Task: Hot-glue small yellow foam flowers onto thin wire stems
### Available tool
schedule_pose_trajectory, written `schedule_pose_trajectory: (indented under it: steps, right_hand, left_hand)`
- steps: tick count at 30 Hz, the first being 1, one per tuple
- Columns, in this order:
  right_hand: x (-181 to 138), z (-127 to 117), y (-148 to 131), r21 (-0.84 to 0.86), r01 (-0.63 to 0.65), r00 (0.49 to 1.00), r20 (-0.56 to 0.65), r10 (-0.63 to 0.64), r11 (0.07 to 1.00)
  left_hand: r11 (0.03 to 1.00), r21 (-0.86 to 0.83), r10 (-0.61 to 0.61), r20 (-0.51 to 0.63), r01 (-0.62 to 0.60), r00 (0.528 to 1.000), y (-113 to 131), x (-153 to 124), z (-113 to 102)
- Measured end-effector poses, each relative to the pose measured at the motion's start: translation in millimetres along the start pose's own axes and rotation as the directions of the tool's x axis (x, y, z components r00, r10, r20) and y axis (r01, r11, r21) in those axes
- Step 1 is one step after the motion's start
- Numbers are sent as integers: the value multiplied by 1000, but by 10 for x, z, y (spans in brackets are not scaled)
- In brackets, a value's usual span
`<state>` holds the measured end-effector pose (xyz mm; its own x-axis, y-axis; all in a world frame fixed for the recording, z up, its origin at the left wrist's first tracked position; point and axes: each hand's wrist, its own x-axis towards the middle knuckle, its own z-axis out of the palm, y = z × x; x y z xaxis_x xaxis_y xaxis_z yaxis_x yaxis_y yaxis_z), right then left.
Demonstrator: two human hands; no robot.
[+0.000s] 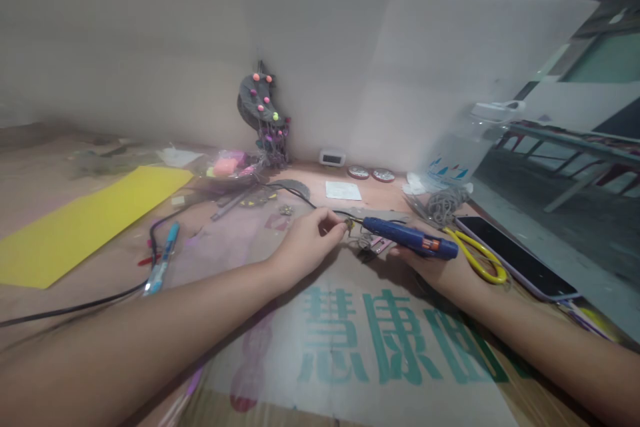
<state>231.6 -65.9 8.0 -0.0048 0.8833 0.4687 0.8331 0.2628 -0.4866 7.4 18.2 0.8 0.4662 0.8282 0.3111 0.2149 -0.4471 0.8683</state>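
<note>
My right hand (417,260) grips a blue hot glue gun (410,237), its body lying level and its nozzle pointing left. My left hand (313,237) pinches a small dark piece with a bit of yellow (349,223), too small to name, right at the nozzle. A black cord (300,195) runs past the left hand toward the left edge of the table. Below the glue gun lies a pink cutter-like tool (381,245) beside some tangled grey string.
Yellow-handled scissors (480,257) and a phone (517,257) lie at the right. A ball of grey yarn (445,205) and a plastic bottle (460,147) stand behind. At left are a yellow sheet (95,227) and a blue marker (163,260). A moon-shaped decoration (253,100) leans on the wall.
</note>
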Motion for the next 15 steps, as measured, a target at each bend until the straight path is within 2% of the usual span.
schedule_pose_trajectory:
  steps: [15]
  right_hand:
    - [-5,14,13,-43,4,1000,-15,-4,999]
  left_hand:
    - [1000,-7,-16,10,16,1000,29,-9,-1]
